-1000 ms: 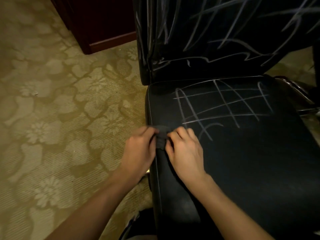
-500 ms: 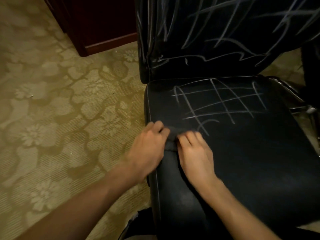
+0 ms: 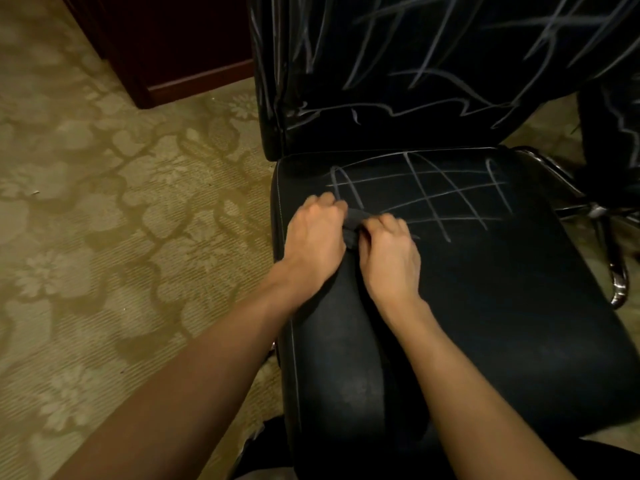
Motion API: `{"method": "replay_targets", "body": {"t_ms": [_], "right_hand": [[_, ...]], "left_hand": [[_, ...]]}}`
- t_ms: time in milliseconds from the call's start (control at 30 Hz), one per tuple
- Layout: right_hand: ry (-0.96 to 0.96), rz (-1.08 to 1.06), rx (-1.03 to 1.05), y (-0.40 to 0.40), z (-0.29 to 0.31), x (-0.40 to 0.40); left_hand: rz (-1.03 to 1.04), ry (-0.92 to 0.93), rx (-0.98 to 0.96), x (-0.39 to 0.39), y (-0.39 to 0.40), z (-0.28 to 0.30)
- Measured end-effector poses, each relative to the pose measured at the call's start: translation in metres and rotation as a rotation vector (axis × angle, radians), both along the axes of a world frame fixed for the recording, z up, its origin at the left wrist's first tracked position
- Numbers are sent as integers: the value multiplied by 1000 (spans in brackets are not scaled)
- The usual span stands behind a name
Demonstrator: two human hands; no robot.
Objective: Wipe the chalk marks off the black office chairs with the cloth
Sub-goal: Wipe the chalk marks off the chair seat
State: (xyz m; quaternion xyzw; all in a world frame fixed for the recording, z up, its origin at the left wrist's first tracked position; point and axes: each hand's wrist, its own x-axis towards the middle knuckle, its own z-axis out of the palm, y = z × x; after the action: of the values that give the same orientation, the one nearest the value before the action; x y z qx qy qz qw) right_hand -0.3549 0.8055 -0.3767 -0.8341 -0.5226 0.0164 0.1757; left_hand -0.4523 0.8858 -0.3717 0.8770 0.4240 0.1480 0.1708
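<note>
Curled fingers (image 3: 388,223) hide most of the cloth (image 3: 355,223).

Black chair (image 3: 485,306) w/ white chalk grid (image 3: 433,199); beige floral carpet (image 3: 104,237)

1. The chair seat (image 3: 485,323) looks like black leather, smooth with a dull sheen and pale stitching.
2. The cloth (image 3: 354,221) is dark, soft, matt fabric.
3. The chair frame (image 3: 620,282) is glossy chromed metal.
4. The carpet (image 3: 121,220) is matt woven pile.

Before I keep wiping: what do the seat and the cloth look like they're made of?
Seat: probably black leather or faux leather; smooth, dull sheen, stitched edge seam, chalk sitting on top. Cloth: soft dark grey fabric, bunched and creased between both hands; weave too small to tell.
</note>
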Motion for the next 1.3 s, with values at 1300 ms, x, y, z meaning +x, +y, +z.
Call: {"method": "replay_targets", "body": {"t_ms": [1300], "right_hand": [[-64, 216, 14, 30, 4, -25]], "left_hand": [[148, -160, 28, -53, 14, -14]]}}
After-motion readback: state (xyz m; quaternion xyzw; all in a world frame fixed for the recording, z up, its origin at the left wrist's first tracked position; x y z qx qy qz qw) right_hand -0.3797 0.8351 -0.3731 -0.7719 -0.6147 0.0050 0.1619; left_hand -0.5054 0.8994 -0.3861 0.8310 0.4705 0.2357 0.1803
